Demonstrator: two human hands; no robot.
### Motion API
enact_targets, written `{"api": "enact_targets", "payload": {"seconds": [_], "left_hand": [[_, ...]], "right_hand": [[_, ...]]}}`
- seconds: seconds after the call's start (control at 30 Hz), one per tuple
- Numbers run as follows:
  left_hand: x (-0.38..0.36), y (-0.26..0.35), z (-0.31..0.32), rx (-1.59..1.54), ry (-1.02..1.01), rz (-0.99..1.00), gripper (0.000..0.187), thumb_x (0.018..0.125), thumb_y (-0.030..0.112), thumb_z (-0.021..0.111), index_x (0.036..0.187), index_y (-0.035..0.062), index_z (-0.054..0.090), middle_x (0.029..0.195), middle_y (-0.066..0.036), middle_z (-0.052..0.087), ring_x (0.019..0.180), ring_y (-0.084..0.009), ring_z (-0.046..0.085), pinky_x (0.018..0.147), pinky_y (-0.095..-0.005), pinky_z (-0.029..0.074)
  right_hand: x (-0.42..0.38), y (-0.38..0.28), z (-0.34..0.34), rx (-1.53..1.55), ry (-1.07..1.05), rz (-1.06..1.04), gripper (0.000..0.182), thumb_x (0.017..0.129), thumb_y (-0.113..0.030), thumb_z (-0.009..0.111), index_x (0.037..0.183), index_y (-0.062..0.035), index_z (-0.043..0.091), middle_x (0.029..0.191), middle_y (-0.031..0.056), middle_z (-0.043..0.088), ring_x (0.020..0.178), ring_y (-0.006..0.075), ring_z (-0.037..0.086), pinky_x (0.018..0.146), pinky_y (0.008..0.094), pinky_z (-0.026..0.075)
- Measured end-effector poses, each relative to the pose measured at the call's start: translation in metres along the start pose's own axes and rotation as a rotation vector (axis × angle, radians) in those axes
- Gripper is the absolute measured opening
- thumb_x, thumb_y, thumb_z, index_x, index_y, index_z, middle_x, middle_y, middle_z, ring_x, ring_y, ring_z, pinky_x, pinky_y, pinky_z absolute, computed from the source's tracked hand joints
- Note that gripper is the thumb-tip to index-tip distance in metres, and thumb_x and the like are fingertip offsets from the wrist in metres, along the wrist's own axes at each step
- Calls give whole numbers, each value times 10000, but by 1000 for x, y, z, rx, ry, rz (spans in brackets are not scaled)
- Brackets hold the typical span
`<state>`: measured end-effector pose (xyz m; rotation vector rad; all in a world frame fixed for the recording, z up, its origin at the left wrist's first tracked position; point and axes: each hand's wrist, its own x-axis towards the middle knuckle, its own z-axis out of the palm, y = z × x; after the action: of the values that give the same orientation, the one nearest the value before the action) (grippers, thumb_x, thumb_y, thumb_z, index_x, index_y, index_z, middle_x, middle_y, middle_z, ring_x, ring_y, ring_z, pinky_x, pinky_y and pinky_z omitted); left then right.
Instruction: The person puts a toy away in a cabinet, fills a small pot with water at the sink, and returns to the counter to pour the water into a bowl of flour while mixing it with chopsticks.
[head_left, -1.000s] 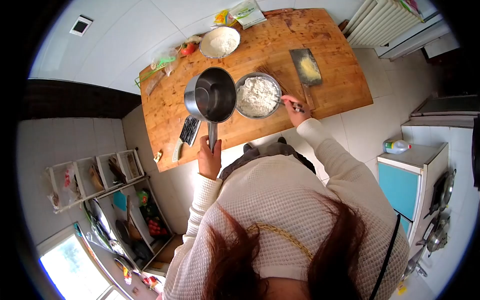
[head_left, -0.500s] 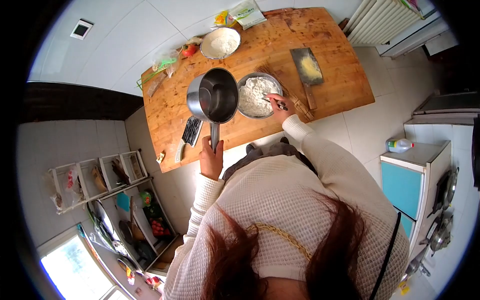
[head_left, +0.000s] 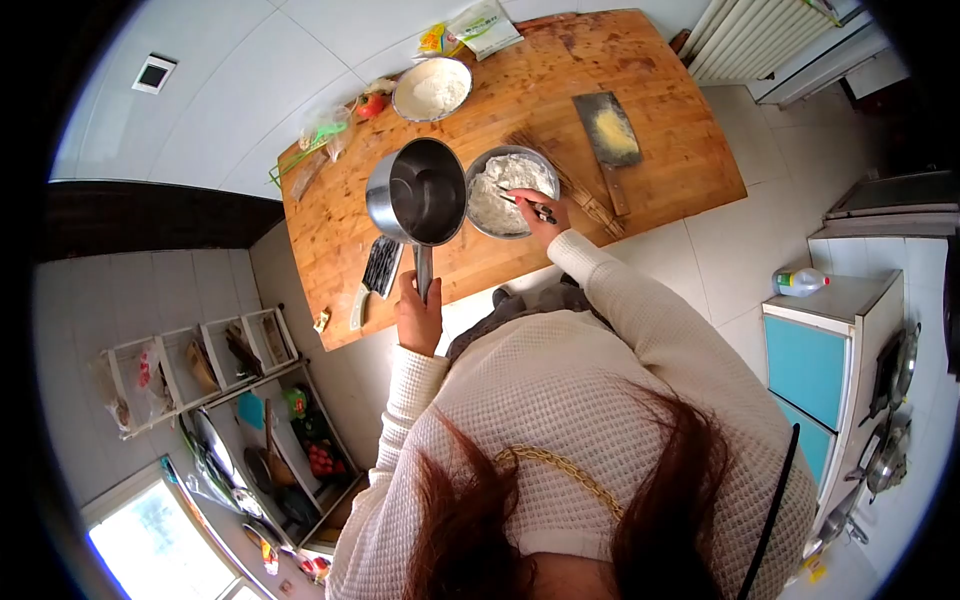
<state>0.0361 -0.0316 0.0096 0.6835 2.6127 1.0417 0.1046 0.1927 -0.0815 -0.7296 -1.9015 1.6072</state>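
My left hand [head_left: 420,318] is wrapped round the handle of a metal saucepan [head_left: 380,200], which is held above the front of the wooden table [head_left: 480,272]. Some liquid seems to lie in the pan. Just right of it stands a metal bowl [head_left: 482,228] with lumpy white flour [head_left: 497,207]. My right hand [head_left: 545,215] grips a dark-handled utensil [head_left: 541,211] whose tip is down in the flour. Behind the bowl and to its right lies a bundle of thin brown sticks [head_left: 590,205].
A cleaver [head_left: 380,268] lies left of the pan, another with yellow bits [head_left: 610,150] at the right. Farther back are a second flour bowl [head_left: 432,90], a tomato [head_left: 370,105] and packets [head_left: 485,30]. Shelves [head_left: 200,375] stand lower left, a cabinet [head_left: 805,365] right.
My right hand has moved left with the utensil, farther over the flour. The flour's surface looks different. The pan stays in my left hand, and the view has shifted slightly.
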Motion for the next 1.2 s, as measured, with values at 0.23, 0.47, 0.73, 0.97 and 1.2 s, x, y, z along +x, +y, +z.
{"api": "enact_targets", "payload": {"seconds": [0.23,0.47,0.73,0.97,1.2], "left_hand": [[1,-3,0,-44,-14,-45,305,828,254,549,988,20,438,614,-158,547,519,-278,555,474,-356,410],[0,1,1,-21,29,33,289,836,242,542,973,7,447,607,-150,538,512,-241,552,458,-334,402],[1,3,-2,-45,1,0,266,829,203,555,980,14,444,667,-206,564,587,-354,572,511,-386,432],[-1,4,-1,-42,21,19,264,829,210,555,974,16,450,673,-209,569,589,-349,581,510,-381,438],[-2,-2,-2,-67,-15,-48,268,832,219,550,977,19,446,666,-206,569,587,-348,581,514,-385,438]], "right_hand": [[-4,15,-18,-8,-36,53,150,841,-82,516,934,-107,630,818,38,637,740,92,567,665,230,446],[-20,22,-25,-177,11,-179,163,831,-68,521,956,-105,619,907,79,631,762,130,585,670,242,457],[-31,18,3,43,-155,-107,148,825,-47,523,941,-77,609,928,84,626,810,172,605,695,263,467],[-23,6,-50,-270,13,-188,147,816,-37,524,928,-80,608,915,111,618,803,215,607,690,266,466],[-45,-15,-7,-105,-154,-203,136,814,-62,535,929,-79,605,916,113,617,840,231,598,715,287,462]]}}
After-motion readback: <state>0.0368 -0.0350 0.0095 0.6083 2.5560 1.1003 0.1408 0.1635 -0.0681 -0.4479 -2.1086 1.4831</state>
